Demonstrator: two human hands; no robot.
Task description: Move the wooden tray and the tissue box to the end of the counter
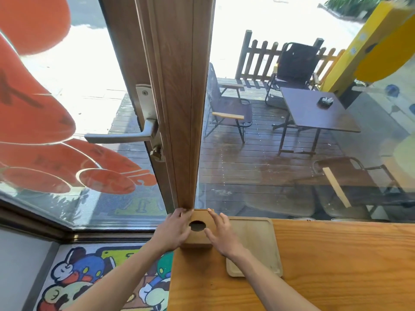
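A wooden tissue box [198, 237] with a round hole in its top stands at the left end of the wooden counter [336, 254], against the window frame. My left hand [174, 230] lies flat against the box's left side. My right hand [221, 234] hovers with fingers spread at the box's right side, just touching or barely off it. The pale wooden tray [258, 245] lies flat on the counter directly right of the box, partly under my right wrist.
A brown window post [179, 108] with a metal handle [116, 136] rises right behind the box. Glass runs along the counter's far edge. Left of the counter, the floor holds a cartoon mat [101, 277]. Outside stand chairs and a table.
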